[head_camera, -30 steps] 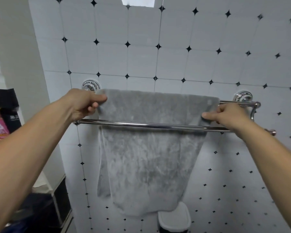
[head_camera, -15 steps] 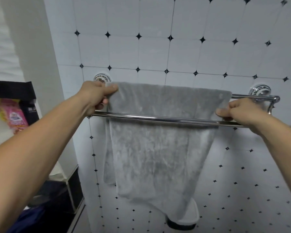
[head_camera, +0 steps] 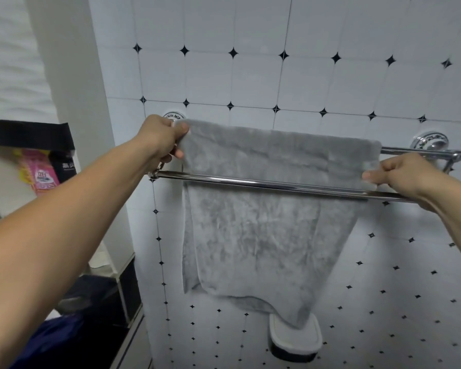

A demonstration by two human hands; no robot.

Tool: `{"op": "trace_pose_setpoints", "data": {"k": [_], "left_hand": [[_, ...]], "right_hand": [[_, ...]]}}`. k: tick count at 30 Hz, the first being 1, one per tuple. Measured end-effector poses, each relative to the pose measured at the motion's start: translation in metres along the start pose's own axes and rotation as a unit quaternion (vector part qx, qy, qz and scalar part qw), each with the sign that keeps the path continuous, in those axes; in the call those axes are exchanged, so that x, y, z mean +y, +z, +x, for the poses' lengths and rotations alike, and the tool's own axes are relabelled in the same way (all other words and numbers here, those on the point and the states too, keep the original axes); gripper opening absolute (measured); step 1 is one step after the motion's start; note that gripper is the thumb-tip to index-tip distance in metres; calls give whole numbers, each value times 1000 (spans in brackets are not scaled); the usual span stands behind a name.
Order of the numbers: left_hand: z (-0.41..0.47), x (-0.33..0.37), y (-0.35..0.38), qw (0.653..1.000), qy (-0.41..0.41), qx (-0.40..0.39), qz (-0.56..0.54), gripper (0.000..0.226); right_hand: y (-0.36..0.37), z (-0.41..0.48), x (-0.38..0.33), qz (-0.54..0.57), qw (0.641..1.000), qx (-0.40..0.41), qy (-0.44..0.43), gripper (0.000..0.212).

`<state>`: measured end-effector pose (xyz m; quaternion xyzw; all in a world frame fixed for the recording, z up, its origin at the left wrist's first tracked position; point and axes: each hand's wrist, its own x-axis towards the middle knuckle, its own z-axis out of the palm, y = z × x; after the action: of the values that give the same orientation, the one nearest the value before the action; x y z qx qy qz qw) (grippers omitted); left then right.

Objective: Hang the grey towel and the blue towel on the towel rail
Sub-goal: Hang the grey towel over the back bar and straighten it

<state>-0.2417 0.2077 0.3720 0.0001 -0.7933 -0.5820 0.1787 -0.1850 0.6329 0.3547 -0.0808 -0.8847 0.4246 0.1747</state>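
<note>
Hanging lengthwise down, grey towel (head_camera: 264, 235), left hand (head_camera: 160, 137), right hand (head_camera: 402, 173) pinching its edges

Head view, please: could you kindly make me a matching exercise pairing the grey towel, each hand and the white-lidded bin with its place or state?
1 grey towel
2 left hand
3 right hand
4 white-lidded bin

a below the towel's hanging end
b draped over the rear bar
c grips the towel's top left corner
d pinches the towel's right edge

Pairs: 1-b; 2-c; 3-d; 4-a
</note>
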Motion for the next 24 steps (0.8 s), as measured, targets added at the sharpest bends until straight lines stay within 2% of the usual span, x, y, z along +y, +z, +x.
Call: {"op": "trace_pose_setpoints", "data": {"k": [3,5,8,10,13,15,16,18,20,24], "left_hand": [[2,-1,9,1000,0,15,-13,22],[1,-3,7,1000,8,-11,-28,22],[-1,-9,1,994,-15,-96,-49,17],[-2,-13,-1,990,-30,-126,-54,12],[-4,-10,1,995,-31,-99,-16,16],[-4,-7,2,998,-26,-63,-19,30],[-3,-4,2,997,-24,-53,-44,27],[0,-1,-2,996,-12,-38,-85,22],[2,0,-3,996,2,-30,-83,21],[3,-5,5,998,21,-4,-65,30]], "right_hand": [[1,-1,0,6,1000,15,-3,35],[1,-2,2,26,999,31,-13,39],[-1,-3,-3,97,995,18,11,29],[0,-1,-10,169,984,-10,52,23],[4,0,-18,177,981,-36,73,10],[3,-1,-19,159,983,-39,86,14],[0,-1,-19,156,983,-37,90,17],[-11,-2,-22,119,989,-8,83,16],[-22,1,-24,94,993,29,66,24],[-20,4,-21,72,994,77,26,38]]}}
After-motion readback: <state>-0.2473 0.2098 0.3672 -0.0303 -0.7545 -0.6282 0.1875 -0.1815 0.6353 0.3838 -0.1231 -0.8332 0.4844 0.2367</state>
